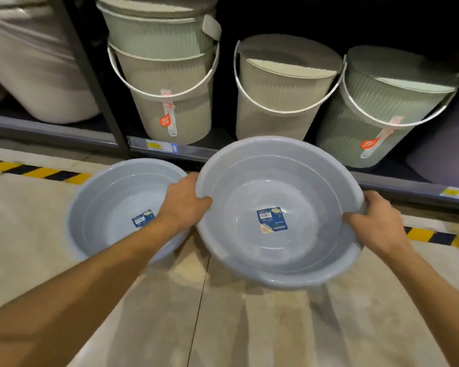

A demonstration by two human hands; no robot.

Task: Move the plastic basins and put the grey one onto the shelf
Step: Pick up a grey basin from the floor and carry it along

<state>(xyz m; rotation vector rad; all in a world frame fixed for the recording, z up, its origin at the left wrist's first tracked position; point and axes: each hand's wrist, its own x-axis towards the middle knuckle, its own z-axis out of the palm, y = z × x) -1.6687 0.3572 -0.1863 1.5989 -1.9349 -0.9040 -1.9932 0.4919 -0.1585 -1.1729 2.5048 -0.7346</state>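
The low shelf (249, 154) carries ribbed buckets (284, 102); a pale basin (109, 202) probably sits on the tiled floor (249, 327).

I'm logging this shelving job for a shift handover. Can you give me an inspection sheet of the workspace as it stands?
Surface: pale tiled floor with a yellow-black hazard stripe along the shelf base.
Job's things: held basin, raised and tilted, label sticker inside; second basin resting on the floor to its left.
Clutter: nothing seen.
Grippers: left hand grips the held basin's left rim; right hand grips its right rim.
Cables: nothing seen.
Surroundings: low shelf with price tags, stocked with lidded ribbed buckets; dark upright post.
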